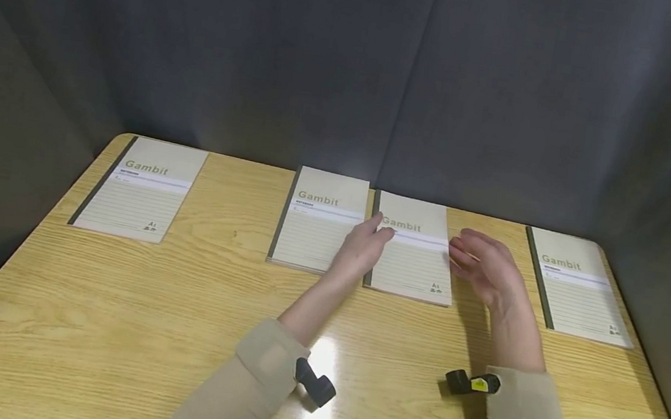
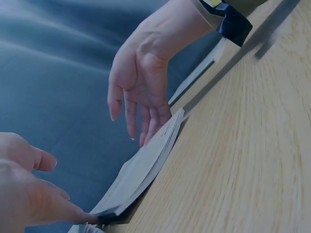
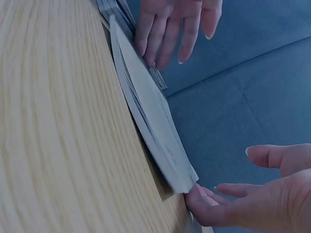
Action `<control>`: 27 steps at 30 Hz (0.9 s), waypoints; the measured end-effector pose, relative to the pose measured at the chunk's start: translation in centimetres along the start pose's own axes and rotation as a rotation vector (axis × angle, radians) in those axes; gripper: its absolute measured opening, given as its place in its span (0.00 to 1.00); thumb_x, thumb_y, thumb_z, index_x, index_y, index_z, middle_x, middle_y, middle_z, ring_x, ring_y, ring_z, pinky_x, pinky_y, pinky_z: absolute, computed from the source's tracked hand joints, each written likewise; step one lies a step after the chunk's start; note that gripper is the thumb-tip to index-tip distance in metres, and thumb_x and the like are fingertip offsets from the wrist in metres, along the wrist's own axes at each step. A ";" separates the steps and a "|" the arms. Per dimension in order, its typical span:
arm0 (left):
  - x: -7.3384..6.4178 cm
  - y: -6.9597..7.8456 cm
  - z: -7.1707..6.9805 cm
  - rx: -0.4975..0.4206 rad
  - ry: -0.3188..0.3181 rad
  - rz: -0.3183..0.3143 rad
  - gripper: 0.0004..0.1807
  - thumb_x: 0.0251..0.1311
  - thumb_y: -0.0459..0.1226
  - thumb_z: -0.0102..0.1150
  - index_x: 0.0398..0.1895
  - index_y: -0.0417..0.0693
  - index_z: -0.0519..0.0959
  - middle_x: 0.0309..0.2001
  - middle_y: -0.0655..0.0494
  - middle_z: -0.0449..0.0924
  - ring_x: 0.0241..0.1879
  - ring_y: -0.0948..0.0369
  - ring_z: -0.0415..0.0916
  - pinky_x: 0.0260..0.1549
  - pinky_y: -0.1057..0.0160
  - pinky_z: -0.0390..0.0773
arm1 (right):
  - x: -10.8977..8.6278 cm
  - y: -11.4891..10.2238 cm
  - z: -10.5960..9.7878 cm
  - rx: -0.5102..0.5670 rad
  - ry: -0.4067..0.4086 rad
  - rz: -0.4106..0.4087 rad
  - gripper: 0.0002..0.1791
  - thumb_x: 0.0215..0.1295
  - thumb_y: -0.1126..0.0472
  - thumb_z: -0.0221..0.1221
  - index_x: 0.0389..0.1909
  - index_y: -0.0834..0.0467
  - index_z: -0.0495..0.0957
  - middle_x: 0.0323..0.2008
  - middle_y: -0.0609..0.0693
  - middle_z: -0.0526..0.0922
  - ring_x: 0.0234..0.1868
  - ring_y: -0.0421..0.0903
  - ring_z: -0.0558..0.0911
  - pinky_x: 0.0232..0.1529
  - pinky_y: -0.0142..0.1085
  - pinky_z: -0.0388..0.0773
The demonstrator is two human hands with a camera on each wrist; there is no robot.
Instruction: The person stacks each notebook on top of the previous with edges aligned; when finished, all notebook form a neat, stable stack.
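A pale Gambit notebook (image 1: 410,270) with a dark spine lies between my two hands at the middle of the table. At its spine side, my left hand (image 1: 362,248) has its fingers extended against the edge, with the thumb over the cover. My right hand (image 1: 489,263) stands at the opposite edge with loosely bent fingers; in the right wrist view its fingertips (image 3: 197,199) touch the notebook's corner. Seen low in the wrist views, the notebook (image 2: 146,167) looks slightly raised off the wood along one side. Just left lies a similar notebook (image 1: 315,235), apparently stacked on others.
Another Gambit notebook (image 1: 142,211) lies at the table's far left corner, and one more (image 1: 584,294) near the right edge. A dark curtain (image 1: 268,50) hangs behind the wooden table (image 1: 130,338). Both wrists carry small black cameras.
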State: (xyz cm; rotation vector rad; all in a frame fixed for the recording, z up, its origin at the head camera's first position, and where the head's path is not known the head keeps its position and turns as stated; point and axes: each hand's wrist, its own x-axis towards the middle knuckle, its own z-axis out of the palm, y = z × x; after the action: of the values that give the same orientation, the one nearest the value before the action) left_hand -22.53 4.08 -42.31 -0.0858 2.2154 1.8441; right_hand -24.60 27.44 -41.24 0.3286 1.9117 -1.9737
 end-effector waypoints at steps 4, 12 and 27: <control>0.0 0.1 -0.2 -0.044 0.011 0.015 0.35 0.73 0.43 0.45 0.81 0.42 0.56 0.81 0.43 0.58 0.81 0.47 0.55 0.80 0.47 0.57 | 0.4 0.2 -0.3 -0.009 0.014 0.010 0.38 0.81 0.60 0.48 0.82 0.65 0.41 0.59 0.50 0.71 0.53 0.36 0.77 0.68 0.36 0.71; 0.0 -0.1 -0.5 -0.124 0.036 0.072 0.37 0.72 0.33 0.52 0.82 0.42 0.54 0.78 0.44 0.63 0.76 0.50 0.66 0.71 0.52 0.74 | 0.6 0.5 -0.5 -0.189 0.030 -0.022 0.35 0.79 0.67 0.47 0.82 0.66 0.46 0.57 0.48 0.70 0.46 0.30 0.77 0.47 0.22 0.80; -0.5 2.7 -8.3 -0.041 0.080 0.097 0.37 0.71 0.33 0.56 0.81 0.46 0.58 0.71 0.48 0.73 0.70 0.53 0.74 0.71 0.53 0.74 | -0.6 -2.4 6.5 -0.011 0.159 -0.188 0.31 0.75 0.69 0.54 0.78 0.58 0.63 0.54 0.43 0.75 0.54 0.38 0.76 0.47 0.24 0.80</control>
State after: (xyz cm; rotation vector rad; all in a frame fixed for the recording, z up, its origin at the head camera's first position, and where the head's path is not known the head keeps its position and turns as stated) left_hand -23.92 -3.52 -38.22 -0.0622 2.2725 1.9704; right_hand -24.52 21.09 -38.46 0.3219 2.1216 -2.1115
